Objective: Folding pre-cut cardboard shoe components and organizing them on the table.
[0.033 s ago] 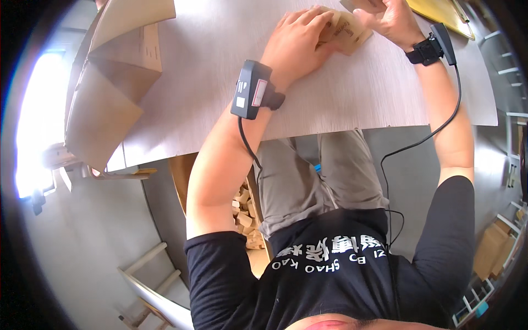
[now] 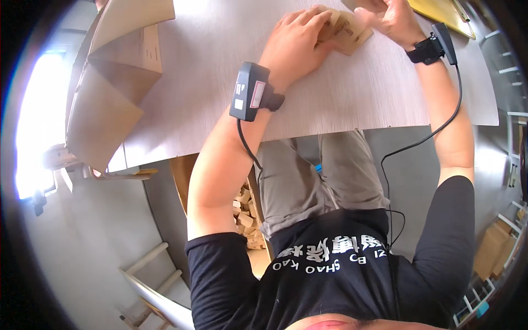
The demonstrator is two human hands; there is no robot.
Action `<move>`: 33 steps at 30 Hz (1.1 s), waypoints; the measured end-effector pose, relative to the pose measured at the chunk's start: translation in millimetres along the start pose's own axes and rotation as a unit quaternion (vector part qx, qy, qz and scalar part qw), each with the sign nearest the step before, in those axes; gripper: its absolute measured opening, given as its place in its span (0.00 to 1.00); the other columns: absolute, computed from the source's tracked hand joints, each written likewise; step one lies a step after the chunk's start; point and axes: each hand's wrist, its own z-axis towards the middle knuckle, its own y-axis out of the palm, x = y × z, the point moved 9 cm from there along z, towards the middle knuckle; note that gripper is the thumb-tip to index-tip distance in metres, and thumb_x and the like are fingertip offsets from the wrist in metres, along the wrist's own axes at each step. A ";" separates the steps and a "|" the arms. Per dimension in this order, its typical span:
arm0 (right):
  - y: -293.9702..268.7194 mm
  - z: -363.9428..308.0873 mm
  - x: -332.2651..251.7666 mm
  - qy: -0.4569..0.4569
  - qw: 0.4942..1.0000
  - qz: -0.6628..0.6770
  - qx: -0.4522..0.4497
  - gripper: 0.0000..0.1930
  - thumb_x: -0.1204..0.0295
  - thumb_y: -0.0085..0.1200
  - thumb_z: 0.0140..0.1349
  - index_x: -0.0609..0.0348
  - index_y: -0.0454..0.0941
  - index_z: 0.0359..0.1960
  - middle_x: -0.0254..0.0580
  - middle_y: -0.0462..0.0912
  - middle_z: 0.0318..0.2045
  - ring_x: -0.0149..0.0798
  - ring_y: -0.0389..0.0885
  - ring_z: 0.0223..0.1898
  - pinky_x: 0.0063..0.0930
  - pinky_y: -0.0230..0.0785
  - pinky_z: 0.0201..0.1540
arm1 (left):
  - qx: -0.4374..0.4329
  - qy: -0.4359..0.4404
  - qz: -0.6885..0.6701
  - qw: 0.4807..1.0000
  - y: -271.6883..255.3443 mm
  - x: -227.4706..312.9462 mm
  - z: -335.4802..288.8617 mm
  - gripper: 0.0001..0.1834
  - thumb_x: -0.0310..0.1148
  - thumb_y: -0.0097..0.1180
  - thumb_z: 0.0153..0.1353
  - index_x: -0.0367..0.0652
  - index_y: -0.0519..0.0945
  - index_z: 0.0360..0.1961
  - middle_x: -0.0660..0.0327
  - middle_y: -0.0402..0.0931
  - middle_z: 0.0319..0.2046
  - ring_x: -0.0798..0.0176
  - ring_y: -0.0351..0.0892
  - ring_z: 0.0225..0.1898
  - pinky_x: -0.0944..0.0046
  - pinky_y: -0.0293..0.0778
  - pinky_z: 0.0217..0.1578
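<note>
Near the far edge of the view, a small brown cardboard box [image 2: 347, 33] with dark print lies on the table, its near side tilted toward me. My left hand [image 2: 301, 37] is closed over its left part, fingers curled around it and thumb along the near side. To the box's right, my right hand [image 2: 389, 22] has its thumb toward the box and its fingers partly cut off by the upper edge. A tan piece [image 2: 360, 4] shows between that thumb and fingers, too cropped to name.
The pale wood-grain table [image 2: 220, 99] carries a large open carton [image 2: 118, 77] at left and a yellow item [image 2: 445, 15] at far right. Below the table, an open box of small brown pieces [image 2: 246, 217] stands beside my legs. Black cables run from both wrist devices.
My left hand and its wrist device have shifted very slightly to the left. The box and my right hand look almost the same.
</note>
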 end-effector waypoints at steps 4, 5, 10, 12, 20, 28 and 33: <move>-17.1 -0.2 11.1 0.030 0.997 0.067 0.038 0.29 0.58 0.66 0.59 0.65 0.78 0.57 0.39 0.83 0.51 0.31 0.82 0.52 0.30 0.74 0.58 | -0.017 0.032 0.035 0.999 0.6 3.2 3.2 0.37 0.45 0.62 0.64 0.38 0.69 0.69 0.40 0.65 0.69 0.41 0.64 0.70 0.49 0.62 0.69; -21.9 -1.9 10.4 0.022 0.996 0.067 0.048 0.28 0.60 0.65 0.59 0.66 0.78 0.57 0.39 0.83 0.51 0.31 0.81 0.51 0.29 0.74 0.58 | -0.016 0.034 0.035 0.999 1.4 9.5 5.3 0.37 0.45 0.62 0.64 0.38 0.69 0.69 0.40 0.65 0.69 0.41 0.64 0.70 0.49 0.62 0.69; -34.2 -3.1 19.5 0.032 0.996 0.034 0.078 0.27 0.62 0.64 0.60 0.66 0.78 0.57 0.37 0.84 0.49 0.30 0.81 0.51 0.27 0.73 0.59 | 0.054 -0.084 0.056 0.993 -19.1 16.8 15.1 0.47 0.53 0.63 0.62 0.36 0.61 0.74 0.36 0.60 0.72 0.35 0.63 0.70 0.48 0.61 0.70; -47.7 -0.3 27.6 0.032 0.994 0.028 0.105 0.27 0.60 0.64 0.60 0.66 0.78 0.56 0.37 0.84 0.49 0.29 0.81 0.51 0.27 0.73 0.59 | 0.021 -0.106 0.033 0.994 -23.7 28.6 25.3 0.49 0.55 0.64 0.61 0.35 0.60 0.74 0.36 0.60 0.72 0.35 0.64 0.70 0.47 0.61 0.69; -62.2 -9.4 37.2 0.014 0.992 0.008 0.124 0.28 0.58 0.63 0.61 0.66 0.77 0.58 0.40 0.84 0.50 0.31 0.81 0.53 0.28 0.72 0.59 | -0.015 -0.083 0.049 0.995 17.4 22.2 33.3 0.44 0.48 0.60 0.63 0.36 0.60 0.74 0.37 0.59 0.72 0.37 0.64 0.70 0.41 0.60 0.68; -67.7 -7.4 40.9 0.003 0.990 0.015 0.137 0.29 0.55 0.63 0.60 0.64 0.78 0.57 0.40 0.84 0.50 0.31 0.81 0.51 0.29 0.73 0.58 | 0.077 -0.002 0.071 0.994 15.9 15.8 16.1 0.29 0.37 0.55 0.71 0.50 0.69 0.72 0.49 0.64 0.73 0.39 0.69 0.66 0.45 0.68 0.66; -59.3 -6.0 36.5 0.002 0.990 0.049 0.129 0.29 0.55 0.62 0.60 0.64 0.78 0.57 0.39 0.84 0.49 0.32 0.81 0.51 0.29 0.73 0.57 | 0.049 0.025 0.089 0.995 17.8 13.2 14.2 0.31 0.39 0.59 0.68 0.48 0.69 0.71 0.51 0.65 0.72 0.42 0.71 0.64 0.46 0.67 0.66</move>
